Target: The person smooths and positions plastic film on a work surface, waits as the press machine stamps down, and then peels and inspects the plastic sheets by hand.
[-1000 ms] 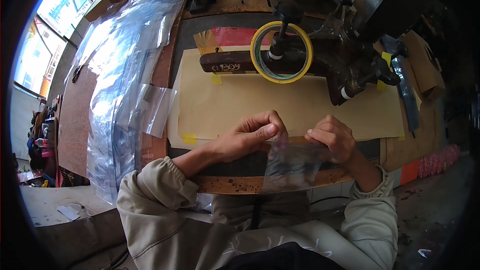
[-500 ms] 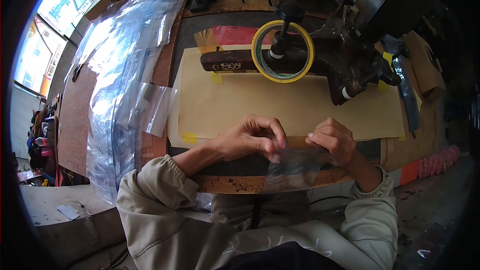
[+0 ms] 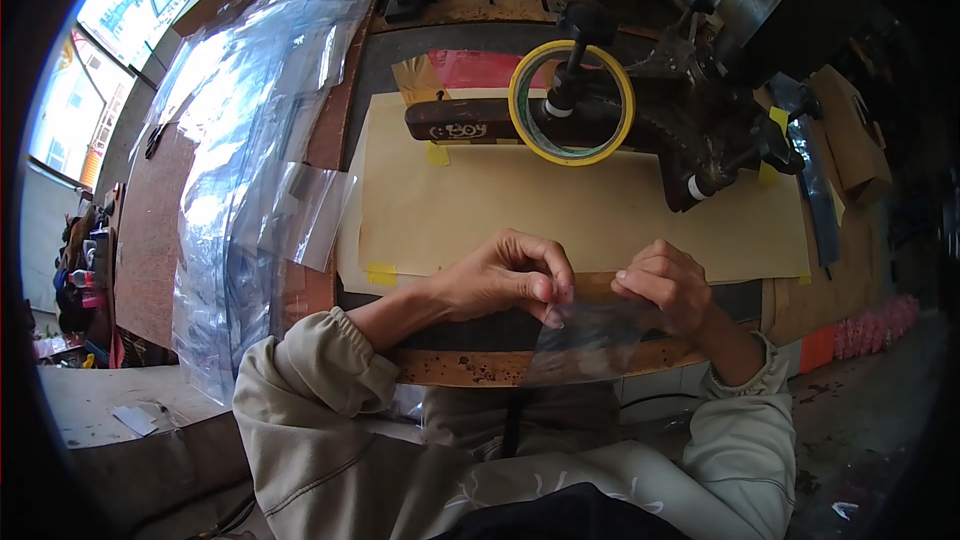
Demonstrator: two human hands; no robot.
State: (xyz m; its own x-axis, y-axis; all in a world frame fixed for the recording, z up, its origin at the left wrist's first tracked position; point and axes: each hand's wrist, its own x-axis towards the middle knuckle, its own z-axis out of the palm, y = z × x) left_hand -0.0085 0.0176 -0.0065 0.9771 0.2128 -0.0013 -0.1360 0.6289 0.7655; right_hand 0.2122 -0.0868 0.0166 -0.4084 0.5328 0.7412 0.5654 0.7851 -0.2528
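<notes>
A clear plastic bag [image 3: 585, 345] hangs between my hands at the near edge of the bench. My left hand [image 3: 505, 278] pinches its upper left corner between thumb and fingers. At the upper right corner, my right hand [image 3: 668, 285] is closed on the same bag with curled fingers. Its lower part droops over the wooden bench edge [image 3: 455, 370]. Behind the hands lies a large sheet of brown paper [image 3: 560, 210], held down with bits of yellow tape [image 3: 381, 273].
A dark metal arm [image 3: 455, 120] with knobs reaches over the paper, and a roll of yellow tape [image 3: 628, 105] hangs on one knob. Clear plastic bags [image 3: 235, 190] lie in a long overlapping pile at the left. A cardboard box [image 3: 850, 130] stands at the right.
The view has shifted very slightly. Both hands keep their hold on the bag in nearly the same place.
</notes>
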